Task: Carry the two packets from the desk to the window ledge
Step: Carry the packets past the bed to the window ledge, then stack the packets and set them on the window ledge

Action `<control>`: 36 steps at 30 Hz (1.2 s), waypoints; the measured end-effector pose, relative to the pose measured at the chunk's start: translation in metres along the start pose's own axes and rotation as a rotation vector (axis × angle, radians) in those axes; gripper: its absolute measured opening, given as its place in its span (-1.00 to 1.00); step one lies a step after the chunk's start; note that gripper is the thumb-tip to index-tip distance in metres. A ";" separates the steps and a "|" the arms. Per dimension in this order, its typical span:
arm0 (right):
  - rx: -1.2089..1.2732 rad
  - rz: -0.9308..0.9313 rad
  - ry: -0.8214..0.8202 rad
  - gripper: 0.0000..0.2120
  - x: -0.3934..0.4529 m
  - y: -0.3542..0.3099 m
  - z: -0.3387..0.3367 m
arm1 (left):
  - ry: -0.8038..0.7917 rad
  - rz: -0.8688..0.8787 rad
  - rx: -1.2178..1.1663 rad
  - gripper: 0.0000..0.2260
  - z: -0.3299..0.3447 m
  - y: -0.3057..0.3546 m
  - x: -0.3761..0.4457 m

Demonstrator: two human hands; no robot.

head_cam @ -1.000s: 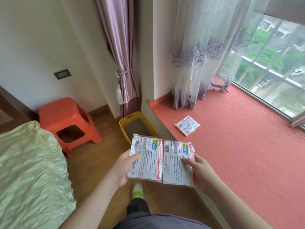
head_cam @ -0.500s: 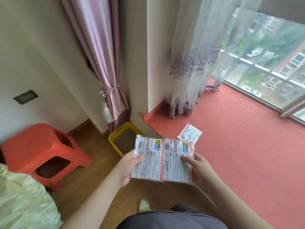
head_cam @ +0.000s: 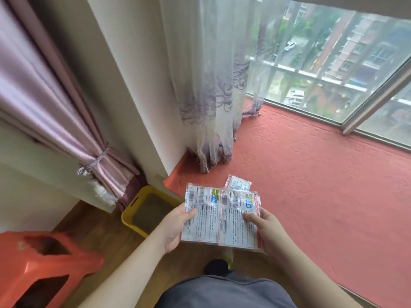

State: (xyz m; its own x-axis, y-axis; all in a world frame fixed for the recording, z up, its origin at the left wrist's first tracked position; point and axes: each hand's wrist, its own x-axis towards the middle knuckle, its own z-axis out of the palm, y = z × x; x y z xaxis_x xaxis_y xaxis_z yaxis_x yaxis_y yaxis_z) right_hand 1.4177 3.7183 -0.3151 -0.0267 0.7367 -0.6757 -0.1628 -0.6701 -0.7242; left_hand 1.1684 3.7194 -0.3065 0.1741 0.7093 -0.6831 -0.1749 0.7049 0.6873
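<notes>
Person is standing at the edge of the window ledge [head_cam: 311,185], holding the two packets side by side out in front. Left hand [head_cam: 175,227] is closing on the left packet [head_cam: 201,216], thumb on top of the printed face and fingers under it; right hand [head_cam: 264,230] is gripping the right packet [head_cam: 239,221] the same way, thumb on top. Both packets are lying roughly flat, inner edges overlapping slightly, hanging in the air over the ledge's near corner and not yet touching it. Compared with a second ago the view has swung closer to the window: the sheer curtain [head_cam: 211,96] is filling more of the picture, the red stool [head_cam: 44,263] is sliding to the lower-left corner, and the small packet [head_cam: 238,185] already lying on the red ledge cover is now peeking out just behind the held pair (partly hidden by them). So the carry is looking nearly done, and only the set-down is remaining. The yellow bin [head_cam: 144,210] is sitting on the floor just left of the ledge corner, so releasing too far left is risking a drop into it.
</notes>
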 end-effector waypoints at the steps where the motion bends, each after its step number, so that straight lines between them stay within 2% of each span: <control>1: 0.007 -0.001 0.005 -0.80 0.008 -0.005 -0.002 | -0.008 -0.006 0.003 -0.75 0.002 0.007 0.009; 12: 0.075 0.036 0.118 -0.82 0.063 -0.034 -0.013 | -0.063 -0.112 0.036 -0.74 0.016 0.052 0.094; 22: 0.206 0.022 0.270 -0.81 0.088 -0.037 0.000 | -0.238 -0.154 0.178 -0.75 0.017 0.078 0.159; 26: 0.258 0.027 0.311 -0.82 0.100 -0.038 0.003 | -0.319 -0.149 0.229 -0.62 0.025 0.084 0.179; 31: 0.314 0.037 0.335 -0.81 0.117 -0.035 0.004 | -0.403 -0.164 0.314 -0.70 0.042 0.083 0.200; 36: 0.339 0.046 0.304 -0.77 0.132 -0.032 0.007 | -0.461 -0.137 0.393 -0.57 0.058 0.076 0.213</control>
State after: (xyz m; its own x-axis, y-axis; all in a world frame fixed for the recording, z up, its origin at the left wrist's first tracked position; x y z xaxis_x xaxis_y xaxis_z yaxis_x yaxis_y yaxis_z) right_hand 1.4127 3.8372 -0.3801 0.2413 0.6126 -0.7527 -0.4828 -0.5970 -0.6407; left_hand 1.2480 3.9237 -0.3858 0.5859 0.4770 -0.6551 0.2333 0.6749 0.7001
